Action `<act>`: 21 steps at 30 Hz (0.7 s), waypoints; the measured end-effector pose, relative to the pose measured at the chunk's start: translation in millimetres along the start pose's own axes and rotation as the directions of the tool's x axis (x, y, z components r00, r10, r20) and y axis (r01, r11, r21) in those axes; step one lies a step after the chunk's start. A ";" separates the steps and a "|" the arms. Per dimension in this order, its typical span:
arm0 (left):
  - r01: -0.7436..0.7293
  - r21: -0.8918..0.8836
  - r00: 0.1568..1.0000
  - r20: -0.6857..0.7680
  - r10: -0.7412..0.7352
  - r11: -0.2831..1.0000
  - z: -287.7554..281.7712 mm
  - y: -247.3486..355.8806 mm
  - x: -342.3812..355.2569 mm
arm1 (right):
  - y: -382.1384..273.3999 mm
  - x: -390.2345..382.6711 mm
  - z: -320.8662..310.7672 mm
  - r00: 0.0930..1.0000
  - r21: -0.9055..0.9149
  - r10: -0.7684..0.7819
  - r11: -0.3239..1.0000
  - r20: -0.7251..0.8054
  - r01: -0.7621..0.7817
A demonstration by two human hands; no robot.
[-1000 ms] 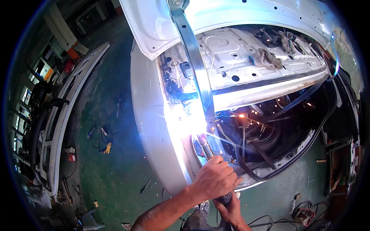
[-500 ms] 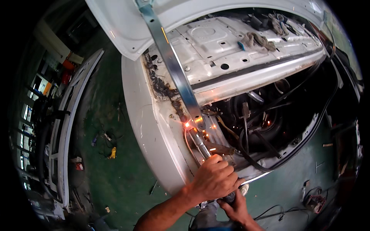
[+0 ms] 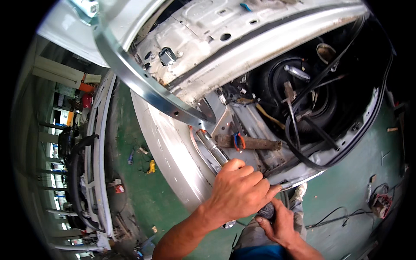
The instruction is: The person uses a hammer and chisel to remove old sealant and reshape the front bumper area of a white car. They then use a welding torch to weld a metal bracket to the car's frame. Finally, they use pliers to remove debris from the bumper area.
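My left hand [image 3: 238, 190] is wrapped round the body of a hand-held tool with a silver cylindrical barrel [image 3: 213, 147]. Behind it, my right hand [image 3: 281, 221] grips the tool's dark rear end [image 3: 266, 211]. The barrel's tip reaches the seam at the corner of a white car's open trunk, just under the lower end of the bare metal trunk-lid arm [image 3: 151, 89]. A small orange glow shows by the tip; the tool's exact kind is unclear. Right of the barrel lie a rusty brown bar [image 3: 255, 143] and pliers [image 3: 238, 141] with red and blue handles.
The dark trunk well [image 3: 346, 86] holds a tyre [image 3: 277, 82], a hammer-like tool [image 3: 291, 99] and black rubber seal. A white panel frame [image 3: 96, 169] stands at left. Cables and a red-and-grey device [image 3: 381, 204] lie on the green floor at right.
Bright sparks flew at the tool's tip half a second ago; now only a faint glow is there. My view has shifted, so the lid arm appears further left. Both hands keep their hold.
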State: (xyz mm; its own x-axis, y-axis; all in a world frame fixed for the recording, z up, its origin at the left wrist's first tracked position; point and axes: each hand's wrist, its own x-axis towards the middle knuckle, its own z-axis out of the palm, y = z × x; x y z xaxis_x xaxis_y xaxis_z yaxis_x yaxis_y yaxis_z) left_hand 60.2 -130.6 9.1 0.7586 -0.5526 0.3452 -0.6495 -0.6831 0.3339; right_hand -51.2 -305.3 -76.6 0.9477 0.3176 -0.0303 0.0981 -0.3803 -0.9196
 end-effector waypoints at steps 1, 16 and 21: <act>-0.001 0.000 1.000 0.026 0.001 1.000 4.3 0.1 3.9 | 4.0 0.8 -2.4 1.000 0.039 0.017 0.999 0.012 -0.018; 0.000 0.236 0.975 0.216 -0.052 0.972 48.8 -8.6 28.2 | 53.0 23.7 -28.6 0.826 0.765 0.102 0.330 0.554 -0.553; 0.062 0.340 0.948 0.275 -0.162 0.938 58.6 -12.9 29.4 | 66.4 37.6 -16.6 0.801 0.806 -0.097 0.032 0.591 -0.591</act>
State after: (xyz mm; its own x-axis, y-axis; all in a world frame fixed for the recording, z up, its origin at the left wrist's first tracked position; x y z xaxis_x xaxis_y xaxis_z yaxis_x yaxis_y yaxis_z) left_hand 93.9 -166.0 -36.5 0.8383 -0.5443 0.0321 -0.5452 -0.8375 0.0365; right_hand -4.0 -333.0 -132.3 0.5698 0.8047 -0.1666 -0.8019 0.5002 -0.3268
